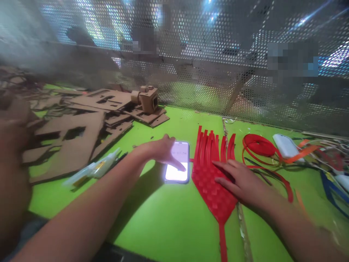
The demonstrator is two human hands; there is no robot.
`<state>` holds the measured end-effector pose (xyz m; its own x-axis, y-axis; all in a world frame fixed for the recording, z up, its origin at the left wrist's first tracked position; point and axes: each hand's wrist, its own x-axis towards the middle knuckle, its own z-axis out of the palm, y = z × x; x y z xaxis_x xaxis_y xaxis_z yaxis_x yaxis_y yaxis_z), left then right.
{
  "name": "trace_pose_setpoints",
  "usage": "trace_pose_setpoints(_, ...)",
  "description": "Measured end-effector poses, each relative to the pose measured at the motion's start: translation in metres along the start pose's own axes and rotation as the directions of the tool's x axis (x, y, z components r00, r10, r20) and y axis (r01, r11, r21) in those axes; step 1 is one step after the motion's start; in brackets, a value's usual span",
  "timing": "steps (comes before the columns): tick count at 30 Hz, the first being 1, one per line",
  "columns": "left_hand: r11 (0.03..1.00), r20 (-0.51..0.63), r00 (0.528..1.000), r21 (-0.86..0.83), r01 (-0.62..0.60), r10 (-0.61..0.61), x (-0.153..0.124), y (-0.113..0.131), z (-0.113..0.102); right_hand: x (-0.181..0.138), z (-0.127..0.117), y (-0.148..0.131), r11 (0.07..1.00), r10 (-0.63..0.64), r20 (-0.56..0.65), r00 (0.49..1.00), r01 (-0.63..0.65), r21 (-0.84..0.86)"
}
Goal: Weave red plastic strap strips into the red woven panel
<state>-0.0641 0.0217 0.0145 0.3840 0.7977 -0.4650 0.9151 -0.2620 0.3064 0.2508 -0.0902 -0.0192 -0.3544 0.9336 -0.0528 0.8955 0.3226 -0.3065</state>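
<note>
Your left hand [162,152], thumb out and clasping nothing, spans the phone [177,176], apparently tapping it. At the phone's 3 o'clock, your right hand [240,179] rests loose, unclenched fingers on the red weave [208,187]; handling its upright strips [202,149] would likely call for both hands.

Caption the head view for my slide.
Left hand over a glowing, rectangular phone, right hand on a flat piece woven from red strips, on a bright green tabletop.

The phone [180,157] shows a blurred number, apparently 00:01:56, on its screen.
</note>
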Motion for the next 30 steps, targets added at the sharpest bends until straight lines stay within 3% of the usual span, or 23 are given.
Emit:
trace_pose_setpoints(7,0.943,0.006,0.998,-0.328,-0.05,0.055,0.016,-0.009,-0.006,0.0,0.001,0.002,1.0,-0.008,-0.005,1.0,0.008,0.007)
trace_pose_setpoints(10,0.918,0.02,0.997,-0.391,-0.062,0.076,0.023,-0.017,-0.01,0.0,0.001,0.003,1.0,-0.004,-0.002,1.0,0.004,-0.004)
trace_pose_setpoints(13,0.922,0.079,0.989,-0.376,-0.088,0.126,0.019,-0.02,-0.013,0.0,0.003,0.004,1.0,-0.007,-0.002,1.0,0.007,0.002)
trace_pose_setpoints(16,0.96,0.105,0.981,-0.245,-0.132,0.162,0.01,-0.016,-0.013,0.001,0.003,0.005,1.0,-0.007,-0.011,1.0,0.007,0.013)
trace_pose_setpoints(22,0.994,0.059,0.994,-0.067,-0.083,0.087,0.002,-0.002,-0.004,0.0,0.001,0.002,1.0,-0.004,-0.002,1.0,0.004,0.013)
trace_pose_setpoints(26,0.995,0.034,0.996,-0.071,-0.076,0.079,0.002,0.001,-0.005,0.001,0.0,0.001,1.0,0.006,0.015,1.0,-0.006,-0.002)
trace_pose_setpoints(30,0.973,0.024,0.997,-0.219,-0.071,0.078,0.009,-0.005,-0.009,0.001,0.001,0.002,1.0,-0.008,0.002,1.0,0.008,0.003)
